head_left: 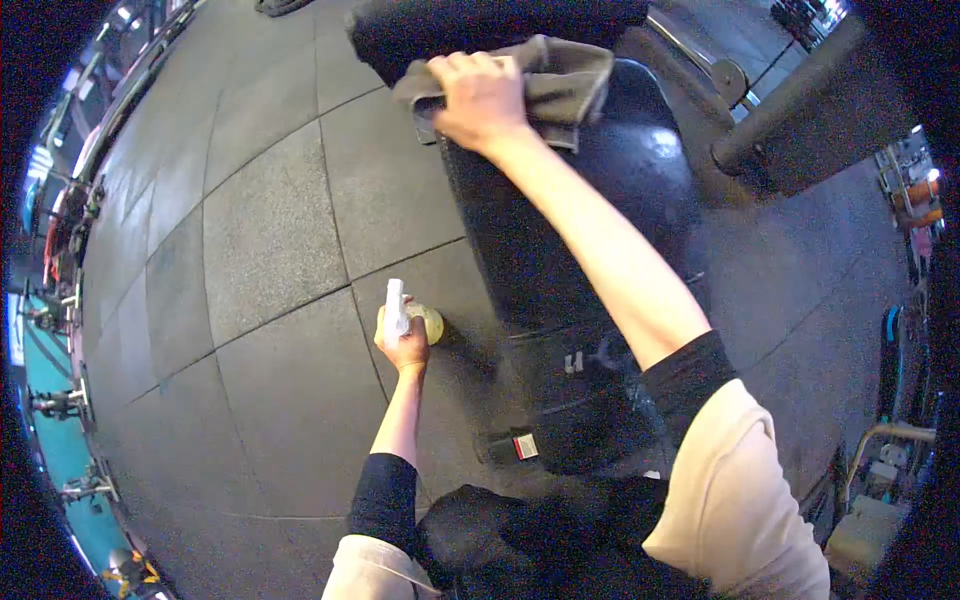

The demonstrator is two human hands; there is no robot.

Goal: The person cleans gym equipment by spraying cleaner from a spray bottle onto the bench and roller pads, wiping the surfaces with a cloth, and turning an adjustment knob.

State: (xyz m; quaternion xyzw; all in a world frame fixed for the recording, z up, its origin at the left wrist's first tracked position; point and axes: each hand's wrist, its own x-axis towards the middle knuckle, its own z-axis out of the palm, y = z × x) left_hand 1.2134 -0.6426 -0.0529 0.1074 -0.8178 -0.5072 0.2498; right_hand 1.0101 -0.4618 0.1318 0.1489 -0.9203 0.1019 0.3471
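My left hand [402,342] is closed around the neck of a spray bottle [432,322] with a white trigger head and a pale yellowish body, held above the floor tiles. My right hand [482,98] reaches far forward and grips a grey-brown cloth [566,82], pressing it on the far left corner of a black padded bench [590,210]. Part of the cloth spreads out to the right over the shiny pad. Its left end hangs past the bench edge. The fingers of my left hand are partly hidden behind the trigger head.
Dark rubber floor tiles [270,220] stretch to the left of the bench. Black padded rollers [500,30] and a large dark pad [820,120] stand beyond it, with a metal bar [690,45] between. Gym equipment lines both sides. A small white-and-red label [525,446] shows near the bench base.
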